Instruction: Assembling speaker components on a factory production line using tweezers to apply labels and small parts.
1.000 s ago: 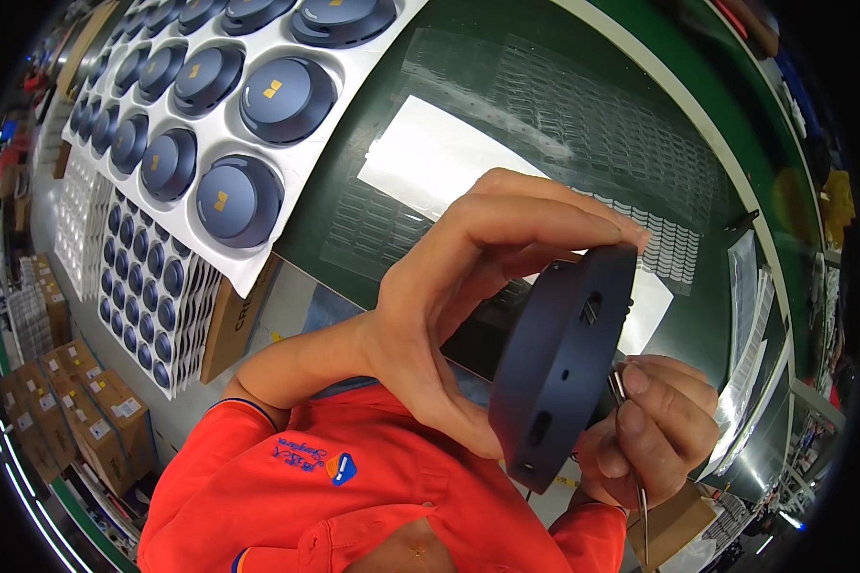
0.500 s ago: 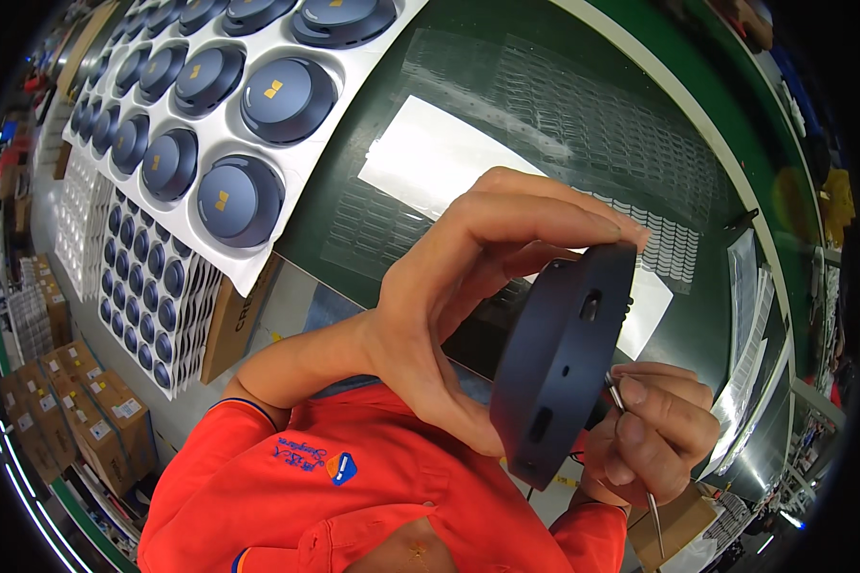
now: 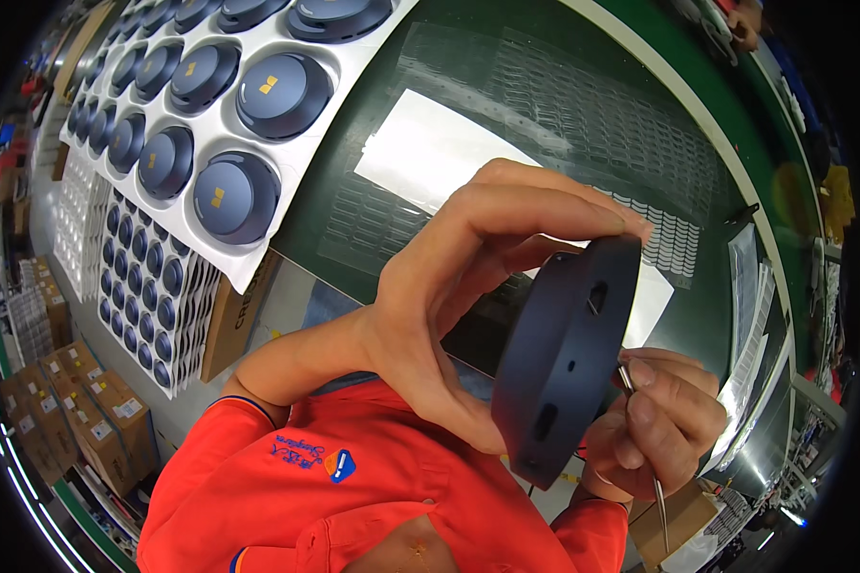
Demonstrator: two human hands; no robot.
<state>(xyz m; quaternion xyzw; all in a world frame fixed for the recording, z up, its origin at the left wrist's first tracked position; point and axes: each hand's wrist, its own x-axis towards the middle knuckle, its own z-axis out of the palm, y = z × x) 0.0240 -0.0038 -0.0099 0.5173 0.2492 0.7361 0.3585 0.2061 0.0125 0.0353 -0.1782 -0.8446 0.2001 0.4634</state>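
Note:
My left hand point(image 3: 425, 258) grips a dark blue headphone ear-cup shell point(image 3: 564, 372) by its rim, fingers over the top edge and thumb below. The shell is tilted on edge, so its side wall with slots and a small round hole shows, while its open inner side is hidden. In my right hand point(image 3: 674, 415), pinched between thumb and fingers, is a thin metal pick-like tool point(image 3: 657, 492). Its upper end is close to the shell's right edge; whether it touches cannot be seen. The lower end points down, free.
A white tray point(image 3: 301, 181) of similar blue shells lies at upper left, with stacked trays point(image 3: 148, 286) below. On the green table point(image 3: 430, 72) are a white sheet point(image 3: 430, 134) and clear strips of labels point(image 3: 592, 105). Cardboard boxes point(image 3: 100, 411) stand at lower left.
The shell has turned slightly and shifted a little right. My right hand and the metal tool have moved slightly right along with it. Both grips stay the same.

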